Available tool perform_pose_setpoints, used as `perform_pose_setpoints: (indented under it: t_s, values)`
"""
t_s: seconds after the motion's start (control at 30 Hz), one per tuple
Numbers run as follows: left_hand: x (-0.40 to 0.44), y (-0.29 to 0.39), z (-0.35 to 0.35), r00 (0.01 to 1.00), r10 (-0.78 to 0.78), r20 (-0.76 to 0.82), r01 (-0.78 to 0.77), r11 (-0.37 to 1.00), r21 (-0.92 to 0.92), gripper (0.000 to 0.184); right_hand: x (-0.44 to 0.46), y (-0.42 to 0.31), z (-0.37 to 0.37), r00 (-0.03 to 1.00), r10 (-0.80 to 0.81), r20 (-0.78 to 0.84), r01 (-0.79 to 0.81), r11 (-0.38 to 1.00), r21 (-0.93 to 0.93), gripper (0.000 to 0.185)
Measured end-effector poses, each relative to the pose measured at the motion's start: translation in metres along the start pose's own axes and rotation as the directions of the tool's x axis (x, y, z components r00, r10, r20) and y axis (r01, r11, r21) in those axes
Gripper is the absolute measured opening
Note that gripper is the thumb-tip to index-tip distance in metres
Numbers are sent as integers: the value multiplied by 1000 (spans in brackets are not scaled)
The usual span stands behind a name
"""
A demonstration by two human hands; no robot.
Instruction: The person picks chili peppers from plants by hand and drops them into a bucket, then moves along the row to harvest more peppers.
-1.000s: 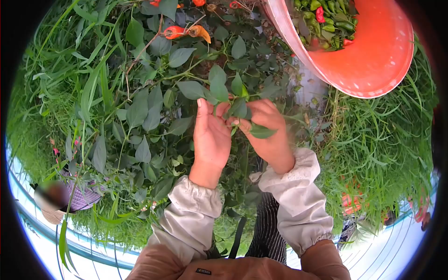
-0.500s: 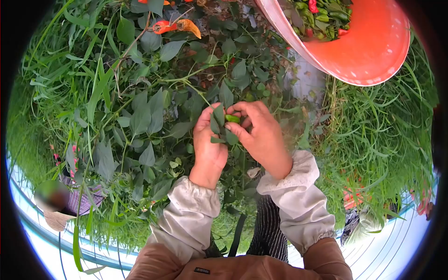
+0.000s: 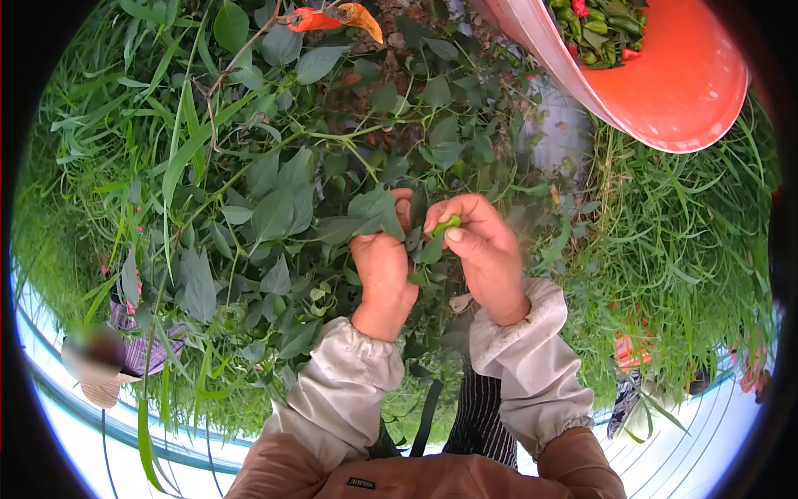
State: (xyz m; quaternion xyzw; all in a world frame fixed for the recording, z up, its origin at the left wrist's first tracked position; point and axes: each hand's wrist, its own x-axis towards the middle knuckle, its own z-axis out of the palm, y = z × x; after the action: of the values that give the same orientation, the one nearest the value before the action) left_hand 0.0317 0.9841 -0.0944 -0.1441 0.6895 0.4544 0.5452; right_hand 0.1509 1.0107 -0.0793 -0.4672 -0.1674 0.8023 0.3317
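Observation:
Between the thumb and fingers of my right hand (image 3: 482,249) is a small green pepper (image 3: 447,225), pinched beside a dark leaf. My left hand (image 3: 382,266) is closed around leaves (image 3: 376,211) of the pepper plant, to the left of the pepper. Those leaves cover most of its fingers, and whether a stem is also in the grip is hidden. The plant's branch (image 3: 341,135) runs above both hands. Beyond it hang a red pepper (image 3: 312,19) and a shrivelled orange pepper (image 3: 361,21).
A red bucket (image 3: 665,91) at the upper right holds green and red peppers (image 3: 603,29) with leaves. Tall grass (image 3: 682,224) grows on both sides. Pale sheeting (image 3: 559,129) shows on the ground. Another person in a purple sleeve (image 3: 151,351) is at the lower left.
My right hand has moved slightly right and down with the green pepper, farther from my left hand. My left hand has turned, its fingers now more behind the leaves.

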Motion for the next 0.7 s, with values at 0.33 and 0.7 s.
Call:
perform_pose_setpoints:
  t_s: [0.33,0.7]
  values:
    - [10,-5,-18,995,3,-104,-3,1000,5,15,74,-22,-49,960,4,-281,-2,1000,8,17]
    - [8,3,1,999,19,-28,-19,1000,-14,23,78,12,-48,942,-211,-260,-101,561,-821,21]
